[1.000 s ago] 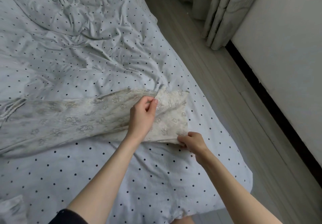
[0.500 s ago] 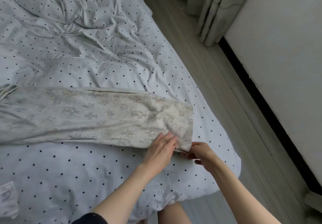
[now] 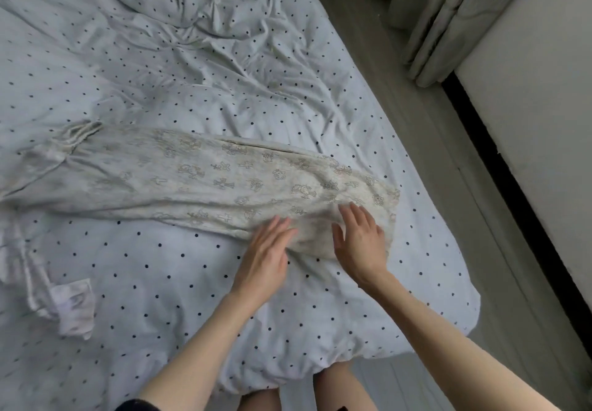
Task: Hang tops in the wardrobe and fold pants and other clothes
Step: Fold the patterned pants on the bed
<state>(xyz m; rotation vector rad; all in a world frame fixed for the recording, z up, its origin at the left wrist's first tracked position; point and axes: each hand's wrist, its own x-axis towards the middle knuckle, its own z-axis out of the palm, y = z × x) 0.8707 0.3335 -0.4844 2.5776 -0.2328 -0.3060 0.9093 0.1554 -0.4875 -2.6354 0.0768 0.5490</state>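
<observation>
Patterned pants (image 3: 224,183) lying across dotted bedsheet (image 3: 160,282); left hand (image 3: 266,260) and right hand (image 3: 360,244), fingers straight, pressing flat at 5 o'clock end.

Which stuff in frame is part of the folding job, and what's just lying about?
In the job:
- patterned pants, laid flat on the bed
- left hand, flat on the pants' near edge
- right hand, flat on their right end

Lying about:
- white garment, crumpled at bed's left
- polka-dot duvet
- curtains
</observation>
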